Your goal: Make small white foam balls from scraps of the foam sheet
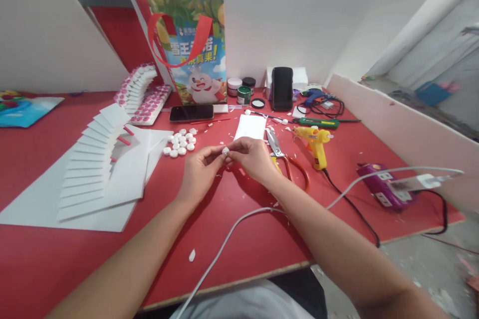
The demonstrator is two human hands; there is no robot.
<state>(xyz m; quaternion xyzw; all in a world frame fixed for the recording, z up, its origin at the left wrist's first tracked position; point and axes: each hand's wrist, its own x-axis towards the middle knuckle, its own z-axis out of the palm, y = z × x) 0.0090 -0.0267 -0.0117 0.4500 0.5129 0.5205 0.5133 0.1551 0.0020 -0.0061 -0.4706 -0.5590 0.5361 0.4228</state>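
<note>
Red table (232, 239) fills the view, one of it. On its left, big flat white sheets (45, 204) with a fanned stack of white strips (90, 164) on top, roughly a dozen, exact count unclear; strips run left-right, fan climbs toward the far side. One printed bag (194, 45) with red handles stands far centre against the wall. Left of the bag, a second fan of strips with pink dots (140, 92).

Two phones: one lies flat (191, 112) in front of the bag, long axis left-right; one stands upright (282, 88) farther right. One white foam rectangle (250, 127) lies just beyond the hands. One purple power strip (385, 192) at right, a white plug and cable in it. One yellow glue gun (316, 143) right of centre, nozzle toward the left, black cord trailing near. One pair of orange-handled scissors (286, 159) just right of the right hand, blades pointing far. One green tool (318, 122) lies left-right behind the glue gun. Three small jars (244, 94) by the bag.

Cluster of small white discs (180, 142), about a dozen, left of the hands.

Left hand (200, 169) and right hand (252, 158) are brought together at table centre, fingertips of both pinched on one small white piece (225, 150), held just above the table. Piece is roundish; no clear long axis or pointing direction can be told.

White scraps scattered around; one lone scrap (192, 255) near the front edge.
</note>
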